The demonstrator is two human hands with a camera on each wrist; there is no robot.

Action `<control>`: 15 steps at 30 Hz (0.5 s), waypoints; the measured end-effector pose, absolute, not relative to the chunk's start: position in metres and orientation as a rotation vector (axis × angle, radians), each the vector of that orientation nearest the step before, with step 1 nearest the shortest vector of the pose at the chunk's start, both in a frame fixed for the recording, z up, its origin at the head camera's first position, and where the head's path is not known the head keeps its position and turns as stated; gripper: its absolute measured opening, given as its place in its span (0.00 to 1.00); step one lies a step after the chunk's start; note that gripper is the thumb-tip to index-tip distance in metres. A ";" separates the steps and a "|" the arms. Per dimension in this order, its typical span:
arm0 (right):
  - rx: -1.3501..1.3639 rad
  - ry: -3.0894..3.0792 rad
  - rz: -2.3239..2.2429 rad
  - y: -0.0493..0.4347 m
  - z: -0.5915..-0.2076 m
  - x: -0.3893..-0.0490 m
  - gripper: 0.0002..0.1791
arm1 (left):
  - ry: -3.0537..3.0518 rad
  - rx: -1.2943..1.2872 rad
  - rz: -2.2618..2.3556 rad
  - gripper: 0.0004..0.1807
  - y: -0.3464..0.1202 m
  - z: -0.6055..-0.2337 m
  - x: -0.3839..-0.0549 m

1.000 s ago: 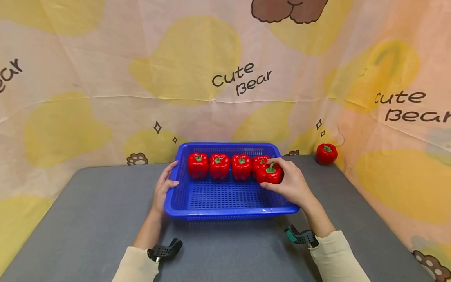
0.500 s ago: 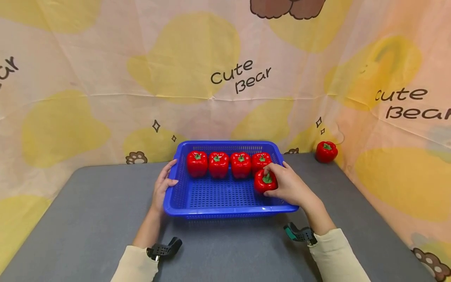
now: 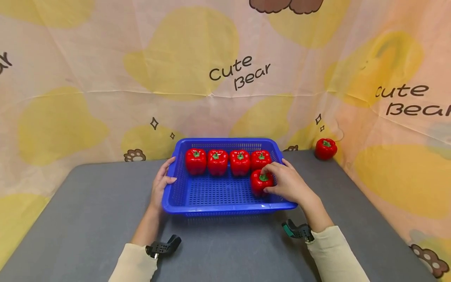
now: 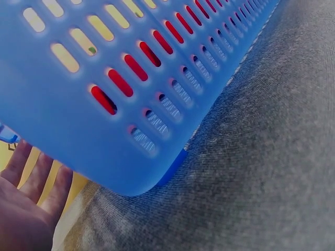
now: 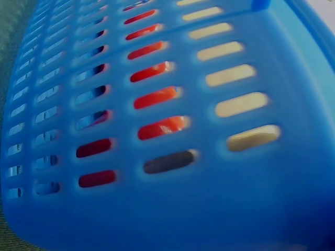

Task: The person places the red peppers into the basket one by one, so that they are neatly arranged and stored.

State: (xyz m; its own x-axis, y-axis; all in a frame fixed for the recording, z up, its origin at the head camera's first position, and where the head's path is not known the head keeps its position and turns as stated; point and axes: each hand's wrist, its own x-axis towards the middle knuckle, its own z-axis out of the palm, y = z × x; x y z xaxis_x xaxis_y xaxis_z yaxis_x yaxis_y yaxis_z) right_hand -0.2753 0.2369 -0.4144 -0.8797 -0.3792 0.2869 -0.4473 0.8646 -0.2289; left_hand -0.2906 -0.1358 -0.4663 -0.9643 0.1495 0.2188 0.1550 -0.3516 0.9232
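Observation:
A blue plastic basket (image 3: 229, 208) with slotted walls stands on the table. Inside, a row of several red bell peppers (image 3: 217, 161) with green stems lines its far side. My right hand (image 3: 290, 184) reaches over the basket's right rim and pinches another red bell pepper (image 3: 258, 184) by its top and side, in front of the rightmost one in the row. Whether that pepper bears on the basket floor cannot be told. At the left end, my left hand (image 3: 161, 186) holds the rim; its fingers (image 4: 39, 178) show beside the outer wall in the left wrist view.
One more red bell pepper (image 3: 325, 149) sits at the table's far right corner. Behind and to the right of the grey table (image 3: 225, 250) hangs a printed cloth (image 3: 183, 51). The right wrist view is filled by the basket's slotted outer wall (image 5: 220, 209).
The right hand has lowered its bell pepper and brought it slightly left and nearer, uncovering the rightmost pepper of the row. The left hand stays at the rim, and the head view has shifted slightly.

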 end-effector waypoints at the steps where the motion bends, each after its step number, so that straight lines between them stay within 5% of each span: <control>1: 0.628 -2.804 0.417 0.237 -0.415 -0.276 0.25 | -1.788 -0.419 -2.544 0.33 -0.136 -0.466 -0.291; 15: 0.623 -2.754 0.720 0.252 -0.403 -0.271 0.24 | -1.787 -0.439 -2.530 0.33 -0.138 -0.471 -0.295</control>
